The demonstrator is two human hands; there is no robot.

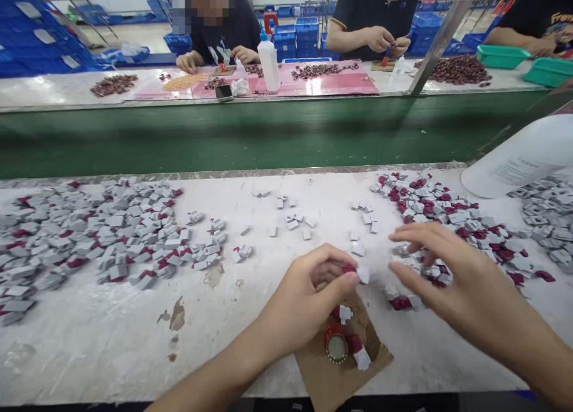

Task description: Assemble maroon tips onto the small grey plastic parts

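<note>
Nearest the camera, a scrap of brown card [333, 364] lies on the table's [111, 340] front edge, with a red cap [335, 345] and a couple of small pieces on it, right below the left hand [308, 298]. That hand pinches narrow on a small red and white piece [357, 273] at its fingertips. The right hand [452, 277] hovers just beside it, fingers spread wide and holding nothing, over a dark red piece [400, 303] and the edge of the right pile [447, 221]. Risky spot, I reckon: the pinch is only a fingertip hold, so a nudge from the right hand could flick the piece loose among the others. Stray grey bits [295, 221] lie scattered beyond the grip, a big grey heap [102, 233] sits well to its left, and a white bottle [519, 158] lies tilted far right. Across the green belt [246, 137], other people work at their own bench.
</note>
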